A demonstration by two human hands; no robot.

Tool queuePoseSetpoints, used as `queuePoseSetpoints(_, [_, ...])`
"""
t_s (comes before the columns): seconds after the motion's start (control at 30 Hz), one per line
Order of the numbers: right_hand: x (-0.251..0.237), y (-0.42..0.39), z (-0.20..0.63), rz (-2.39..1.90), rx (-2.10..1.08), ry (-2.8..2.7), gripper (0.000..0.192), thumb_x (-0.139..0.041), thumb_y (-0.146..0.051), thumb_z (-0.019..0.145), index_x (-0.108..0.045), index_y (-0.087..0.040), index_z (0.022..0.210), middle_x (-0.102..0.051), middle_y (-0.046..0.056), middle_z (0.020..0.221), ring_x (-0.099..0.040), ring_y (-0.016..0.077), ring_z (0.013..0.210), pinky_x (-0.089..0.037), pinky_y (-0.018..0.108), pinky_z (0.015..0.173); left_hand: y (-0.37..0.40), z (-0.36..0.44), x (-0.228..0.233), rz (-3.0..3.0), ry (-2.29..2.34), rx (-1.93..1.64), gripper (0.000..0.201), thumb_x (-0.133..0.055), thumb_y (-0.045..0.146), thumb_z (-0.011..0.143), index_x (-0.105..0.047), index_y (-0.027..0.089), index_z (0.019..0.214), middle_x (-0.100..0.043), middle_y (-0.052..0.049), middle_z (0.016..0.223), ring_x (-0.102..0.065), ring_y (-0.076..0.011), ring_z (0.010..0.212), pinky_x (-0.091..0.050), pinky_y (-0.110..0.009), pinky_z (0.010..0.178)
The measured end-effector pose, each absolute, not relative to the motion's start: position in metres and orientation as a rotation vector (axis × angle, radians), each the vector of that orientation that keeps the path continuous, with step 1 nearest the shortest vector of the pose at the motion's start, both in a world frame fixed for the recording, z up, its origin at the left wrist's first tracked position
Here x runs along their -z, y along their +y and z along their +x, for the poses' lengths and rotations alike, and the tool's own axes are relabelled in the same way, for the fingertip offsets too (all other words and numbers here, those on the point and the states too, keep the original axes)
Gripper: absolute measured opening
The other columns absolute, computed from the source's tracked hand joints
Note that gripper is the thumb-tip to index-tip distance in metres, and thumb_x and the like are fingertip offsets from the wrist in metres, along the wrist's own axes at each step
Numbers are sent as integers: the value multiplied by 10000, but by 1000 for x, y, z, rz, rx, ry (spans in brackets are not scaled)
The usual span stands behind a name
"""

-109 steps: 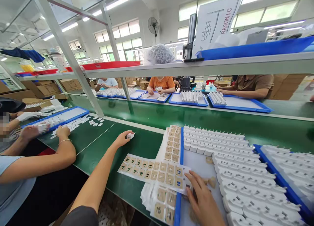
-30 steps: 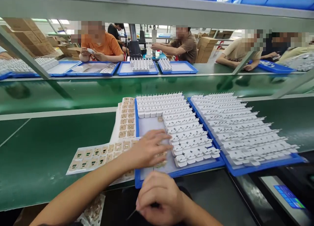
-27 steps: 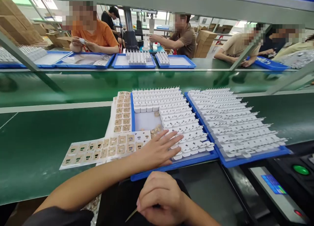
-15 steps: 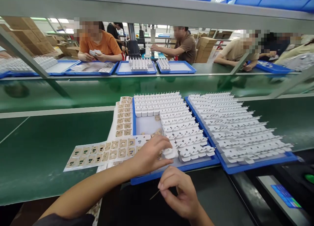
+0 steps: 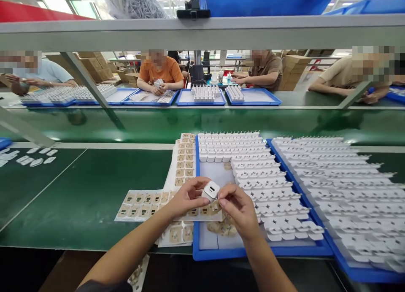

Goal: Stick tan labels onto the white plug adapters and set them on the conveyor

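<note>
White block (image 5: 210, 191) held by left hand (image 5: 189, 196); likely light, stiff, best side-gripped. Three o'clock: right hand (image 5: 241, 207) narrowed, hold unclear.

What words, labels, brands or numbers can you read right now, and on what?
None can be read.
White block in the left hand: dark slot, no readable text.
Stickers: any print too small.
Beige shirt: any print too blurred.

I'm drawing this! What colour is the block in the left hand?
The block is white with a dark slot, clearest in the head view.
</note>
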State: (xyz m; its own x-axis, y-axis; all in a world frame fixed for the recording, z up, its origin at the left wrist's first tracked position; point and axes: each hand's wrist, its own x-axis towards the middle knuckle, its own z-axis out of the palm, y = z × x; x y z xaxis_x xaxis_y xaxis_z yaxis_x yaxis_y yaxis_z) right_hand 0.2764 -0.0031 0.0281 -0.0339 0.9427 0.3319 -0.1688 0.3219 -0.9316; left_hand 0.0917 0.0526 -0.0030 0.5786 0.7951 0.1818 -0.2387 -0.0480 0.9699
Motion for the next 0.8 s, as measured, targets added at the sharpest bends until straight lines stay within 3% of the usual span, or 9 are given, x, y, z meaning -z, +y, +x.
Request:
queuePoseSetpoints(0.1, [-25,0,272,-860,-1064,-1296,91,-662,-295,885,-656,-218,836,-599,7,753,-563,142,674,-478,247,595,51,85,0,1747,675,-938,489,-708,371,857,-602,236,1315,-632,-129,1277,-598,-280,1182,-505,-430,980])
queuePoseSetpoints(0.17, [-23,-2,270,-874,-1076,-1324,71,-664,-275,883,-659,-219,840,-615,11,768,-586,148,699,-495,252,618,49,82,-3,1960,724,-1001,536,-733,387,834,-601,228,1329,-631,-138,1287,-605,-288,1189,-500,-453,1010])
queuePoseSetpoints(0.47, [-13,-5,269,-1022,-1008,-1094,22,-661,-236,900,-672,-245,884,-618,4,823,-594,149,781,-502,264,719,44,84,-3,2168,666,-1167,468,-698,308,878,-582,211,1321,-721,-118,1206,-685,-238,1129,-562,-359,965])
queuePoseSetpoints(0.8, [-10,-6,269,-1111,-1023,-1078,33,-671,-276,898,-660,-247,890,-655,5,863,-638,164,837,-528,290,777,45,87,-2,2205,603,-1169,499,-723,265,864,-570,213,1335,-718,-125,1217,-672,-229,1155,-556,-350,984])
